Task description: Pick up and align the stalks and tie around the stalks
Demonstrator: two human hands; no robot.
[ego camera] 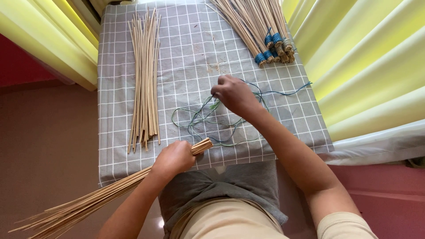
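Observation:
My left hand (174,158) grips a bundle of thin pale sticks (88,203) close to its cut end, which pokes out over the front edge of the table; the long tips trail down to the lower left. My right hand (233,94) is further up the cloth, fingers pinched on a thin green and blue string (201,121) that lies in loose loops between the two hands.
The small table is covered with a grey cloth with a white grid (186,53). Loose sticks (145,79) lie along its left side. Finished bundles bound with blue thread (270,46) lie at the back right. Yellow curtains (363,66) hang on both sides.

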